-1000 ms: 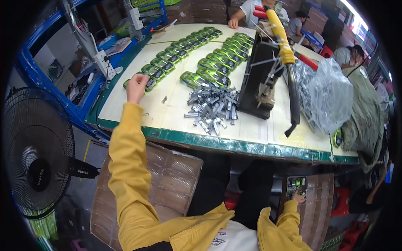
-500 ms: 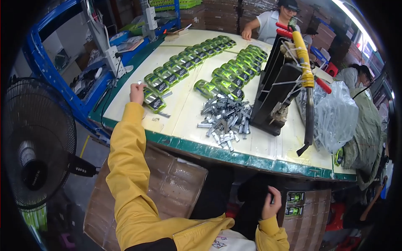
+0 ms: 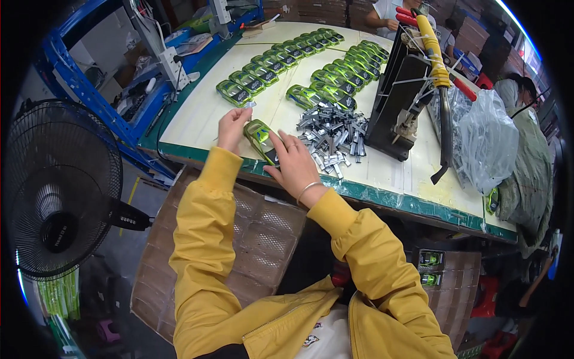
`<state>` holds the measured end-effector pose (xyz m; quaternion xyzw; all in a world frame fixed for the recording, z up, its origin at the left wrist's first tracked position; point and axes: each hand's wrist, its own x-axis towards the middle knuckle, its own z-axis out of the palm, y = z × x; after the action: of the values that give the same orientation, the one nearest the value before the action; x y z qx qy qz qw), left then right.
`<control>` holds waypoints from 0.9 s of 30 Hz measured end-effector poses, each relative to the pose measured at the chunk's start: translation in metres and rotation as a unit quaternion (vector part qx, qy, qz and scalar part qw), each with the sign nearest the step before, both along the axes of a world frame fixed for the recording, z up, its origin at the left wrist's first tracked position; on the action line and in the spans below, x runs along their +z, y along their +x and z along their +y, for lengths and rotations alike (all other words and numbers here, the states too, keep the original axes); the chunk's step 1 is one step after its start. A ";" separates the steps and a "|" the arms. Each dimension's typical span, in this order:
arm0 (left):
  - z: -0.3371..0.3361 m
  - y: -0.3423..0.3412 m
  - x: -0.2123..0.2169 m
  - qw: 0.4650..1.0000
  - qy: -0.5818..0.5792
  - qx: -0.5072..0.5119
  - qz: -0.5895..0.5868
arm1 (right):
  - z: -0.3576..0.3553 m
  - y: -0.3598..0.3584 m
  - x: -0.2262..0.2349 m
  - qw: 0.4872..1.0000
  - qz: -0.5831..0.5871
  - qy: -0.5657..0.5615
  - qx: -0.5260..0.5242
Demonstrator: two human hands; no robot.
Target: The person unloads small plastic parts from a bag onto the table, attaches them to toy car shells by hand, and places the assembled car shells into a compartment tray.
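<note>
A green-and-clear plastic pack (image 3: 258, 133) with a dark label lies tilted near the table's front edge, between my two hands. My right hand (image 3: 297, 166) grips its right side, fingers over the top and thumb below. Just left of the pack, my left hand (image 3: 232, 128) pinches a small silvery piece (image 3: 250, 105), its exact shape hard to make out. Beyond are two rows of similar packs, a left row (image 3: 263, 72) and a right row (image 3: 341, 79). A heap of small silvery metal clips (image 3: 335, 134) lies right of my right hand.
A black upright hand press (image 3: 391, 102) with a yellow-wrapped lever (image 3: 431, 51) stands right of the clips, beside a clear plastic bag (image 3: 487, 143). Partitioned cartons sit below the table, left (image 3: 263, 239) and right (image 3: 454, 287). A fan (image 3: 60, 191) stands left; another person (image 3: 385, 15) sits across.
My right hand has come up from my lap onto the pack. The nearest pack of the left row has moved right and toward me, with my left hand. The view has shifted.
</note>
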<state>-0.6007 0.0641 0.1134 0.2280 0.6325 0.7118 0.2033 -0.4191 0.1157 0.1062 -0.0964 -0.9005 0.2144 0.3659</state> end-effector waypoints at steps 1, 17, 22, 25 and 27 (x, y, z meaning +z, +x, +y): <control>-0.006 -0.003 0.013 1.000 0.001 -0.003 0.003 | 0.005 0.000 -0.002 0.998 -0.054 0.037 -0.013; -0.053 -0.018 0.028 0.930 -0.240 -0.253 -0.119 | 0.009 -0.011 0.016 0.992 -0.112 0.059 -0.001; -0.052 -0.021 0.028 0.923 -0.269 -0.254 -0.107 | 0.012 -0.013 0.010 0.995 -0.074 0.060 0.005; -0.051 -0.019 0.031 0.921 -0.280 -0.251 -0.103 | 0.013 -0.013 0.010 0.995 -0.074 0.065 0.010; -0.049 -0.016 0.038 0.915 -0.302 -0.252 -0.090 | 0.015 -0.013 0.012 0.994 -0.078 0.070 0.014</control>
<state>-0.6164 0.0154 0.1511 0.2423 0.7179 0.4291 0.4917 -0.4320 0.1302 0.1184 -0.0739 -0.9404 0.1477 0.2973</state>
